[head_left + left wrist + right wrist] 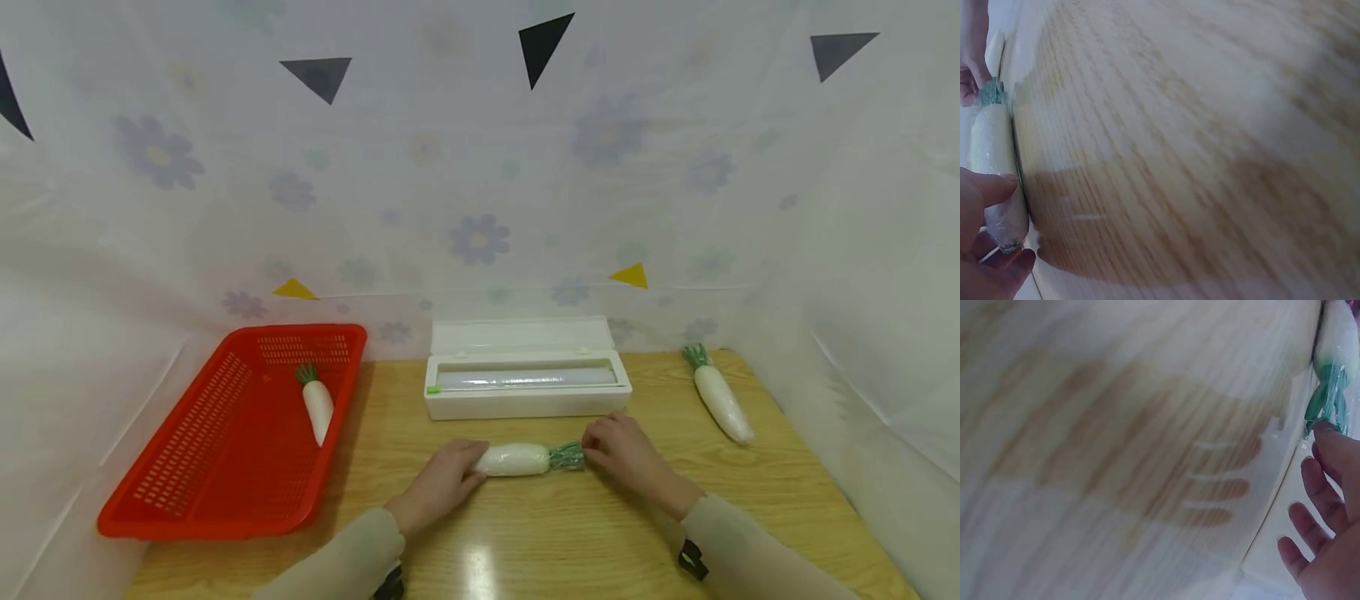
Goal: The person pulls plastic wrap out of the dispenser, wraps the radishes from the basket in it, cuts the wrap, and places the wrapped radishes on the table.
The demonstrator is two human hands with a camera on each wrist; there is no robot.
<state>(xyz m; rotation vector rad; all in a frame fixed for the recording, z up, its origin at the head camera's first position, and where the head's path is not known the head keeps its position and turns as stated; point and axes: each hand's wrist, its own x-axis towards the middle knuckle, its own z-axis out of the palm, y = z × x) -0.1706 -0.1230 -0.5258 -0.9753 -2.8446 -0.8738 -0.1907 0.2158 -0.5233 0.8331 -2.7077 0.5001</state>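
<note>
A white radish [517, 460] wrapped in shiny clear film lies across the table in front of me, its green leaf stubs pointing right. My left hand [442, 479] grips its plain left end, the thumb along the near side and other fingers round the tip in the left wrist view. At the leaf end, my right hand [624, 452] pinches the film-covered green tips [1329, 403] between thumb and forefinger; the other fingers are spread and loosely bent. Just behind the radish stands a white cling film box [525, 406] with its lid raised and a film roll [525, 379] inside.
On the left, a red plastic basket [225, 475] holds another radish [318, 410]. A wrapped radish [722, 404] lies at the table's right side. Patterned white sheeting [480, 167] encloses the wooden table [555, 533] at the back and sides.
</note>
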